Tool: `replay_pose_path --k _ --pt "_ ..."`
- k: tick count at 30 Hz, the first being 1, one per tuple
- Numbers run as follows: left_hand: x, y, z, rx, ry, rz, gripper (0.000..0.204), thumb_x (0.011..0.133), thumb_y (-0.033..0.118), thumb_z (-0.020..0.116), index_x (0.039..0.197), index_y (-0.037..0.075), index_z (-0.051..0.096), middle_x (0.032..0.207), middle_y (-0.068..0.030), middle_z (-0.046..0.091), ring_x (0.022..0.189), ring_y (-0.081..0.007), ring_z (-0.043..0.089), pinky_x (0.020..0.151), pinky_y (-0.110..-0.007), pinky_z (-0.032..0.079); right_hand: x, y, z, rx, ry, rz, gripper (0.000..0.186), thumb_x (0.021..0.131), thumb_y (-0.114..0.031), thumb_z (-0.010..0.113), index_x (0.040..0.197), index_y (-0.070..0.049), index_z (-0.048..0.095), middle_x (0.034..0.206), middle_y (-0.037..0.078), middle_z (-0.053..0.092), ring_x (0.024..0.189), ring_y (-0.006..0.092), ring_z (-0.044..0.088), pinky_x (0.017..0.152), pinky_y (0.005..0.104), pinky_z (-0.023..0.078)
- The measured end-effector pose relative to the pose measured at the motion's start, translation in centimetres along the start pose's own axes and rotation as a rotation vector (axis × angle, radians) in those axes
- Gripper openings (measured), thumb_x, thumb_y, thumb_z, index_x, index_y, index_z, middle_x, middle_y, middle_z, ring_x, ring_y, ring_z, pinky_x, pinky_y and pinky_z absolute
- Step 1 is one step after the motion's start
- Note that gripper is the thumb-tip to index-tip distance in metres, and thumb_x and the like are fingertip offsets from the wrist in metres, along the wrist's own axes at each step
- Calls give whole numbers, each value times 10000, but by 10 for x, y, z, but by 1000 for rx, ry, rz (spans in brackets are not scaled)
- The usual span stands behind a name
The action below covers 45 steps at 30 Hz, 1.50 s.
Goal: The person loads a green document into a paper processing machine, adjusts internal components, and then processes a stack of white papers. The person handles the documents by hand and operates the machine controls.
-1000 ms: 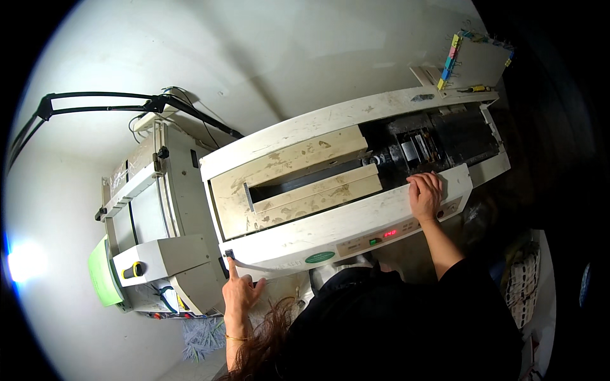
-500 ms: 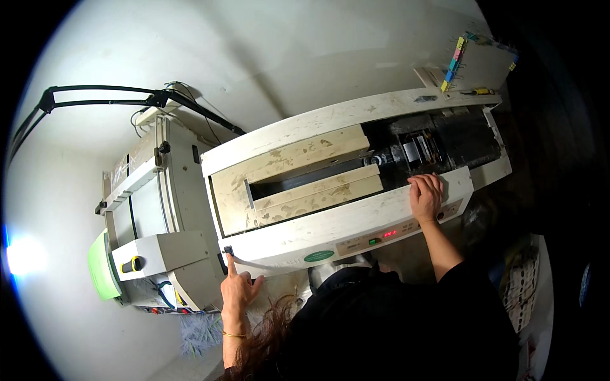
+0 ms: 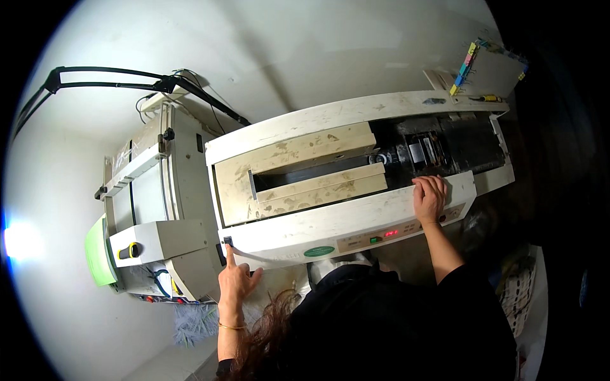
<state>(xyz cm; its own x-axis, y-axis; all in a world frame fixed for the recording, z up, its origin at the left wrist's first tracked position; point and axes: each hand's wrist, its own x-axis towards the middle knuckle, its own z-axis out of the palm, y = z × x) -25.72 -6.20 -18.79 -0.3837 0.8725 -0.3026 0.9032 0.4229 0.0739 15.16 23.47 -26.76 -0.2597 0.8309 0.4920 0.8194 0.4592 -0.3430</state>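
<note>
Before me stands a long white machine [image 3: 292, 232] with a stained beige top plate [image 3: 236, 197] and a narrow slot [image 3: 305, 174] along its middle. My left hand [image 3: 235, 280] holds nothing: its index finger is stretched onto a black switch [image 3: 228, 241] at the machine's front left corner, its thumb out to the side. Over the front panel rests my right hand [image 3: 430, 202], palm down, fingertips bent over the inner edge beside the dark inside with its metal parts [image 3: 420, 152]. A control strip [image 3: 349, 244] on the front carries a lit red display [image 3: 391, 233] and a green button [image 3: 374, 240].
To the left stands a paper cutter-like machine [image 3: 184, 247] with a yellow-and-black tool [image 3: 128, 251] on it. A black jointed arm [image 3: 114, 73] reaches across behind. A clipped board [image 3: 492, 66] and a yellow screwdriver [image 3: 488, 98] are at the far right.
The whole view has shifted slightly. My left index finger stays on the switch, and my right hand stays on the front panel's edge.
</note>
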Motion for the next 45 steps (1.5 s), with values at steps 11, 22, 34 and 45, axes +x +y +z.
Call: replay_pose_path --k 11,22,34,45 --pt "0 3 -1 0 2 -3 363 716 387 741 590 57 657 1375 -367 383 652 -324 673 643 -371 544 0 0 -1 2 1 -3 102 843 -133 579 883 -101 667 942 38 658 989 255 569 1019 433 361" --pt "0 6 -4 -7 23 -10 356 719 379 740 589 57 660 1376 -363 385 646 -315 675 636 -362 545 -1 4 2 2 0 -8 98 844 -129 577 881 -109 666 950 33 659 992 256 572 1009 434 370" --pt "-2 6 -4 -31 29 -29 342 707 362 756 597 53 659 1396 -342 377 679 -320 682 653 -345 545 -2 2 3 -12 -14 -7 113 855 -139 567 897 -108 666 959 26 663 1005 247 574 1010 431 366" --pt "197 200 -49 -2837 -106 -861 307 967 204 441 1162 -22 518 986 -193 616 1150 -415 495 1051 -540 369 -2 8 1 -1 -27 -32 110 856 -128 566 896 -102 665 945 26 659 978 252 576 1008 436 363"
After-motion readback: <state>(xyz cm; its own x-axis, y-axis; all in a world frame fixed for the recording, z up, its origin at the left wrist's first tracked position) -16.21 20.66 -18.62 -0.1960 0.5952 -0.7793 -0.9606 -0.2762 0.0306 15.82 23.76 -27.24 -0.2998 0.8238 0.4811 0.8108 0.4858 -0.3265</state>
